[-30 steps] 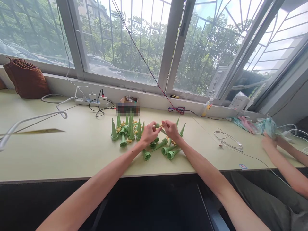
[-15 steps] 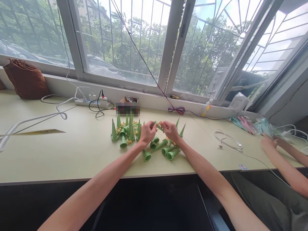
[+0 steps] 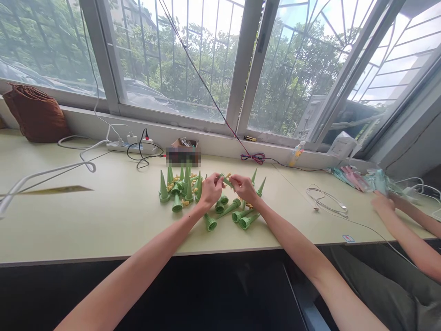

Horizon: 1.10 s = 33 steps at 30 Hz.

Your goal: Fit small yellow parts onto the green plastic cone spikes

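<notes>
Between my two hands is a green cone-shaped watering spike (image 3: 227, 182), with a small yellow valve (image 3: 228, 175) at its upper side. My left hand (image 3: 211, 188) is closed round the spike's wide end. The fingers of my right hand (image 3: 243, 189) pinch it from the other side, by the valve; the exact grip is partly hidden. Beneath and around my hands are several more green spikes. Some stand upright at left, like this spike (image 3: 163, 187); others lie with open threaded ends towards me, like this lying spike (image 3: 245, 222). Small yellow valves (image 3: 185, 202) are scattered among them.
Behind the spikes is a small box (image 3: 183, 155), partly blurred. A power strip (image 3: 132, 146) with cables stands at the back left, near a brown bag (image 3: 37, 115). A coiled white cable (image 3: 325, 202) lies at right, beside another person's hands (image 3: 383, 202) and plastic packets (image 3: 353, 178).
My hands have turned the spike slightly, so more of its green body and the yellow valve show between them. The other person's hands have shifted slightly left.
</notes>
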Motion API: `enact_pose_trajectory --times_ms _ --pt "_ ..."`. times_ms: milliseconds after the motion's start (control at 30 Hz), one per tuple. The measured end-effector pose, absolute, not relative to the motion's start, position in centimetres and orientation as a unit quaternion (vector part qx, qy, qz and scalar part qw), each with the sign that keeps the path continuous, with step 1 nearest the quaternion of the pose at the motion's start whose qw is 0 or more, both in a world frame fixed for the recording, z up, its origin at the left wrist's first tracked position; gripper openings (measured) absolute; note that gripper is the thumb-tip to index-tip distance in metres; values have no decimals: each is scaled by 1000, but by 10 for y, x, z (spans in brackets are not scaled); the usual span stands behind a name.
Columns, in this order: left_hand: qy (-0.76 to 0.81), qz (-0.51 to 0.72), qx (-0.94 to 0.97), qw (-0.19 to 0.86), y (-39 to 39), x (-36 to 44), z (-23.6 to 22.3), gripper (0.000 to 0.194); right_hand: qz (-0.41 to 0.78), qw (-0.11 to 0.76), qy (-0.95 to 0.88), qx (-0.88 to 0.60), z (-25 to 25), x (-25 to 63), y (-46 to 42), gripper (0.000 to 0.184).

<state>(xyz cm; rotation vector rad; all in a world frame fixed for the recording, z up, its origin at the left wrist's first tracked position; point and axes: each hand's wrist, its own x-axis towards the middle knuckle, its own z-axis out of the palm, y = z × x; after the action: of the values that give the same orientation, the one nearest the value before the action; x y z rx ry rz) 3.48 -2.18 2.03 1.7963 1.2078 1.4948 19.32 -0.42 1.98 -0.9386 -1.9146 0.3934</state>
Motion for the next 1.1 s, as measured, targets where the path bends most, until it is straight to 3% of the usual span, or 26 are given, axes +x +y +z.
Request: enact_pose_trajectory --times_ms 800,1100 --pt "436 552 650 286 -17 34 14 23 160 463 -782 -384 21 193 -6 37" --pt "432 557 660 261 -19 35 18 28 127 515 -745 -404 20 193 0 38"
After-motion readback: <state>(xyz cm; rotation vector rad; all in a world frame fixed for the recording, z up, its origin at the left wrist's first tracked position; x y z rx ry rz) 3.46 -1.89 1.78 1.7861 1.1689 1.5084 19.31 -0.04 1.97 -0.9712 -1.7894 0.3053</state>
